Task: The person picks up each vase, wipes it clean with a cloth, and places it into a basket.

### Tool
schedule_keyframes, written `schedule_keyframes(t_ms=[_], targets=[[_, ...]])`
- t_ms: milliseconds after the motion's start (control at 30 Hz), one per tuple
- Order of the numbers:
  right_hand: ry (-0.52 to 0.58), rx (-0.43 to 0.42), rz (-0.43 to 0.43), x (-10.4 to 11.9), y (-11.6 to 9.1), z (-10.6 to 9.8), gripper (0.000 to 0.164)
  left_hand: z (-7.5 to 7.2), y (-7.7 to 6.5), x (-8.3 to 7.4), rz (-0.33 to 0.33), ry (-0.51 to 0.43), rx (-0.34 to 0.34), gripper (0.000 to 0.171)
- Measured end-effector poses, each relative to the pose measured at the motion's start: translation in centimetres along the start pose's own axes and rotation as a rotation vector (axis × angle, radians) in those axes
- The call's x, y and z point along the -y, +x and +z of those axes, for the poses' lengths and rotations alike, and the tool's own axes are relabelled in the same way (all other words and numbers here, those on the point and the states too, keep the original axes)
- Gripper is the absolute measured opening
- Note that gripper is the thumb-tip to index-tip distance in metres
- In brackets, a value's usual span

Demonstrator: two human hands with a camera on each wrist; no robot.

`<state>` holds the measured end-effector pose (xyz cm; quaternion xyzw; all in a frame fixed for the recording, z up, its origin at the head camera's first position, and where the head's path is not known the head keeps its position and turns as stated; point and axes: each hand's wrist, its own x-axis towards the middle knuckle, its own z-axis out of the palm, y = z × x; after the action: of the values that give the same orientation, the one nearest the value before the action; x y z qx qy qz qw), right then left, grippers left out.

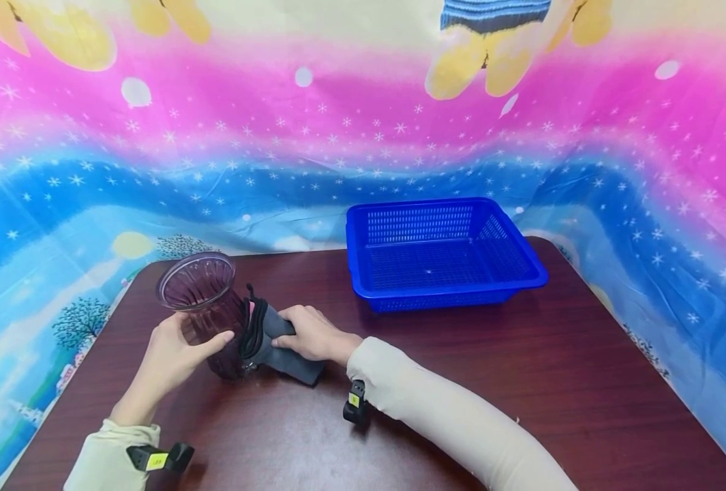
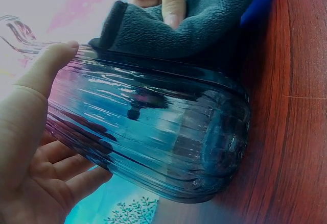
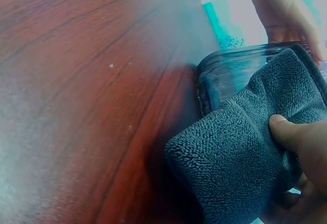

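Note:
A purple ribbed glass vase [image 1: 218, 327] with a flared rim stands tilted at the left of the table. My left hand [image 1: 172, 351] grips its narrow upper part, thumb on the near side and fingers around the far side. A folded dark grey cloth [image 1: 292, 365] lies against the vase's right side, and my right hand [image 1: 313, 333] pinches it there. In the right wrist view the fluffy cloth [image 3: 230, 147] covers part of the vase, with the thumb pressed on top. Black cord-like edging [image 1: 253, 331] shows where cloth and glass meet.
A blue plastic basket [image 1: 448, 294] with perforated sides stands at the back right of the dark brown wooden table [image 1: 264, 436]. Patterned fabric [image 1: 350, 123] hangs behind the table and along both sides.

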<state>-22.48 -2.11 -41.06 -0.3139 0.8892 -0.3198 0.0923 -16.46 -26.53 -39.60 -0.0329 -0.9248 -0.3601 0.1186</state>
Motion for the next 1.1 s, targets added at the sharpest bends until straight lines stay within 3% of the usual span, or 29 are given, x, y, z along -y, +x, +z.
schedule_keyframes(t_ms=[1100], targets=[[0.038,-0.032,-0.062,2.6,0.3,-2.8,0.02,-0.2,0.2,0.3,0.042,0.061,-0.025,0.056]])
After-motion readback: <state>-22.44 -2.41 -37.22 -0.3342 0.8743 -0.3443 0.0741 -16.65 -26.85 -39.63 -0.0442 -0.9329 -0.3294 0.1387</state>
